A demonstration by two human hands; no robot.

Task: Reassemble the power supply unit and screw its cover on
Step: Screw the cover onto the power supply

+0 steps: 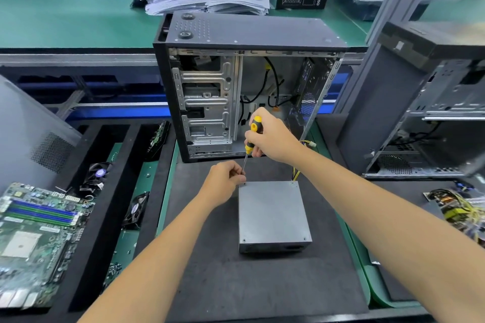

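Screwdriver: a yellow-and-black screwdriver (251,136) stood nearly upright, leaning a little, its long axis running from the handle down and left to the tip at the far-left corner of the cover.
Power supply: the grey power supply (273,215) lay flat on the dark mat (210,270) of the table, in front of the open computer case (246,86), its cover already on.
Right hand: the right hand (270,136) was curled around the handle, above and beyond the box.
Left hand: the left hand (225,183) sat just beside that corner, its fingers (240,178) pinching the thin shaft low down; this hand was the nearer to the screw hole.
Next move: probably driving the corner screw straight down along the shaft.
Hidden: the tip and any screw under it were covered by the left fingers; whether the other three corner holes held screws was too small to tell.
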